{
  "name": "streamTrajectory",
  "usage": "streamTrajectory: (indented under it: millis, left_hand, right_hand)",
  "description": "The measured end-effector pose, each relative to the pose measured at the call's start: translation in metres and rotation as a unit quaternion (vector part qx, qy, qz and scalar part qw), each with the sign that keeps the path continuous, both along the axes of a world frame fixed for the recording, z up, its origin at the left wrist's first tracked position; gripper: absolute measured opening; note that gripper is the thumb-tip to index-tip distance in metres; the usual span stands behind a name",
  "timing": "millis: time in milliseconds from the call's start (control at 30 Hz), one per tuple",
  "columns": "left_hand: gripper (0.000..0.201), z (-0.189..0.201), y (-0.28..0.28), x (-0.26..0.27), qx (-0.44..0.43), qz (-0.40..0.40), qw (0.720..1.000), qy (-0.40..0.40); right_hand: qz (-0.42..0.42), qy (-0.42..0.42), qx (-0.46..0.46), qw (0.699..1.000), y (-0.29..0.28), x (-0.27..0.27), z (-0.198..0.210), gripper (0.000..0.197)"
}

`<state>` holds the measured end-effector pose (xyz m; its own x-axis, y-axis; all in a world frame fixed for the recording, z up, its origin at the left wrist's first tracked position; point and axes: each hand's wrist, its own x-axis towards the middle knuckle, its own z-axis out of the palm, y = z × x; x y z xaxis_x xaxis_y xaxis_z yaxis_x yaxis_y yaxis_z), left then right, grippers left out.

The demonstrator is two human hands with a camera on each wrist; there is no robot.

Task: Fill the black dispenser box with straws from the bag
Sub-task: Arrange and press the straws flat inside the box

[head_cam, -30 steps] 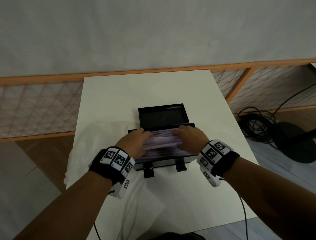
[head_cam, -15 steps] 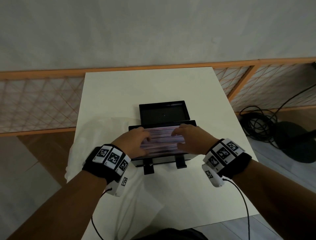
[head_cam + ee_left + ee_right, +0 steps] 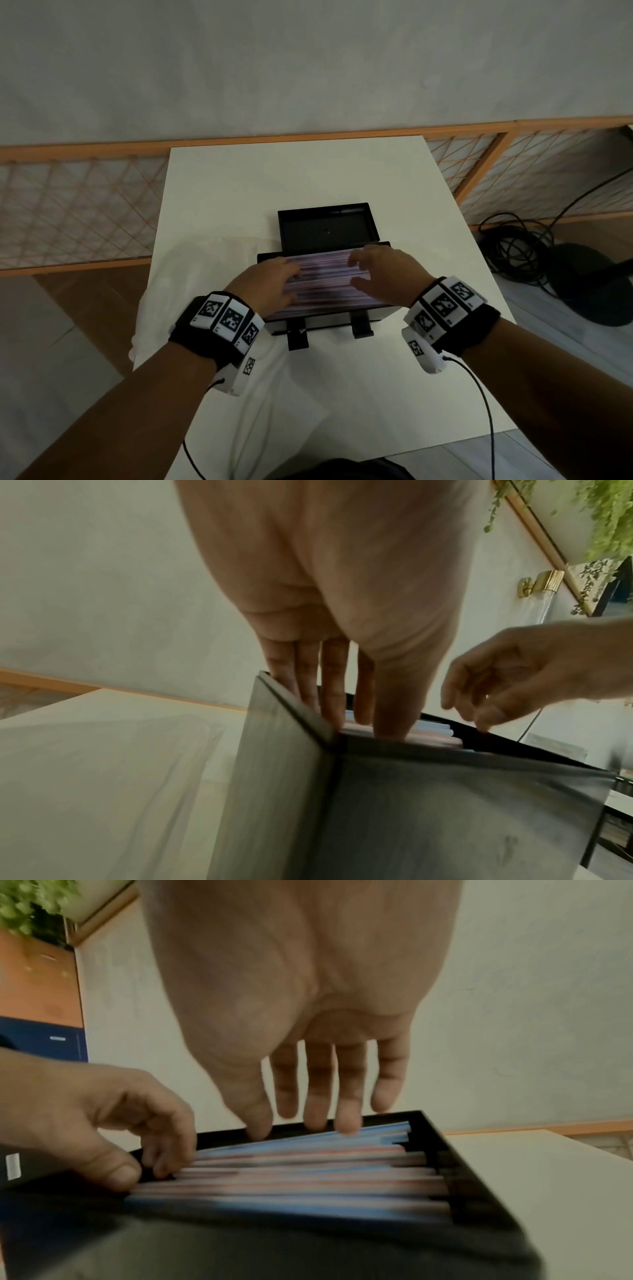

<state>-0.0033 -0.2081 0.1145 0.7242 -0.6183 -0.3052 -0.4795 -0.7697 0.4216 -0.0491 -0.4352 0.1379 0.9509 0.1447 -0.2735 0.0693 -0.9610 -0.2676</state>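
Observation:
The black dispenser box (image 3: 329,320) stands mid-table with its lid (image 3: 327,230) tipped open behind it. Blue, pink and white straws (image 3: 325,284) lie lengthwise in it, up to about the rim. My left hand (image 3: 274,287) rests on their left ends, fingertips (image 3: 390,729) pressing down just inside the box wall (image 3: 291,791). My right hand (image 3: 380,275) hovers over the right half with fingers spread, holding nothing; its fingertips (image 3: 346,1123) hang just above the straws (image 3: 308,1172). A clear plastic bag (image 3: 205,270) lies flat on the table, left of and in front of the box.
The white table (image 3: 308,178) ends close behind the box's right side and near my body. A wooden lattice fence (image 3: 75,205) runs behind it. Coiled cables (image 3: 513,246) and a black stand base (image 3: 589,284) lie on the floor to the right.
My right hand has lifted off the straws and spread its fingers. My left hand stays on the left ends. The straws lie flatter in the box.

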Motion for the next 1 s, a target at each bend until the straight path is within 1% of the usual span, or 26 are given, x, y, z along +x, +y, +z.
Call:
streamTrajectory:
  millis: [67,100,167,200,233,267,300,333,367,400,433,467,500,533,567,600,633,733,800,867,1000]
  left_hand:
    - [0.037,-0.001,0.002,-0.002,-0.016,0.004,1.000,-0.007]
    - [0.038,-0.002,0.002,-0.003,-0.032,0.015,0.999,-0.014]
    - [0.040,-0.003,0.002,-0.004,-0.041,0.033,0.998,-0.020]
    - [0.040,-0.004,0.002,-0.004,-0.024,0.031,0.999,-0.017]
    - [0.040,-0.005,0.002,-0.005,-0.006,0.022,1.000,-0.014]
    - [0.039,-0.005,0.002,-0.005,-0.009,0.018,1.000,-0.013]
    - [0.037,-0.004,0.003,-0.006,-0.040,0.027,0.999,-0.015]
    - [0.036,-0.003,0.005,-0.008,-0.094,0.056,0.994,-0.020]
    - [0.037,-0.001,0.009,-0.009,-0.156,0.096,0.982,-0.035]
    - [0.043,0.000,0.015,-0.011,-0.203,0.139,0.968,-0.049]
    - [0.054,0.000,0.023,-0.013,-0.229,0.174,0.956,-0.049]
    - [0.070,0.000,0.031,-0.016,-0.232,0.194,0.953,-0.027]
    - [0.090,-0.001,0.038,-0.019,-0.213,0.196,0.957,0.014]
    - [0.110,-0.003,0.044,-0.021,-0.168,0.181,0.967,0.058]
    - [0.126,-0.006,0.047,-0.021,-0.113,0.150,0.978,0.088]
    - [0.135,-0.008,0.047,-0.020,-0.069,0.124,0.985,0.099]
    - [0.139,-0.011,0.045,-0.018,-0.050,0.112,0.988,0.096]
    - [0.140,-0.014,0.041,-0.011,-0.068,0.130,0.985,0.087]
    - [0.142,-0.015,0.044,-0.012,-0.052,0.119,0.988,0.089]
    - [0.144,-0.016,0.049,-0.017,-0.044,0.100,0.989,0.100]
    - [0.141,-0.013,0.046,-0.007,-0.071,0.093,0.987,0.108]
  right_hand:
    - [-0.001,-0.050,0.009,0.999,0.002,0.000,-0.005,0.033]
    - [-0.002,-0.056,0.000,0.998,0.004,0.000,-0.010,0.037]
    - [-0.007,-0.020,-0.028,0.999,0.004,-0.001,-0.022,0.042]
    - [-0.002,0.009,-0.039,0.999,0.003,-0.002,-0.027,0.043]
    - [0.005,0.028,-0.039,0.999,0.001,-0.004,-0.029,0.043]
    - [0.007,0.028,-0.021,0.999,-0.001,-0.006,-0.029,0.042]
    - [0.000,0.007,0.016,1.000,-0.004,-0.008,-0.027,0.041]
    - [-0.020,-0.032,0.066,0.997,-0.009,-0.010,-0.023,0.040]
    - [-0.048,-0.077,0.118,0.989,-0.016,-0.013,-0.020,0.040]
    - [-0.073,-0.110,0.161,0.978,-0.025,-0.016,-0.017,0.045]
    - [-0.090,-0.115,0.188,0.971,-0.036,-0.021,-0.016,0.056]
    - [-0.099,-0.085,0.200,0.971,-0.047,-0.025,-0.015,0.073]
    - [-0.100,-0.026,0.198,0.975,-0.056,-0.028,-0.016,0.092]
    - [-0.095,0.036,0.189,0.977,-0.062,-0.029,-0.018,0.108]
    - [-0.089,0.080,0.178,0.977,-0.066,-0.028,-0.021,0.119]
    - [-0.084,0.107,0.173,0.975,-0.067,-0.025,-0.024,0.125]
    - [-0.085,0.124,0.178,0.973,-0.066,-0.022,-0.025,0.128]
    - [-0.107,0.144,0.187,0.966,-0.064,-0.014,-0.023,0.131]
    - [-0.102,0.151,0.169,0.969,-0.064,-0.017,-0.022,0.132]
    - [-0.098,0.159,0.172,0.967,-0.063,-0.022,-0.022,0.132]
    - [-0.111,0.193,0.206,0.953,-0.056,-0.013,-0.017,0.140]
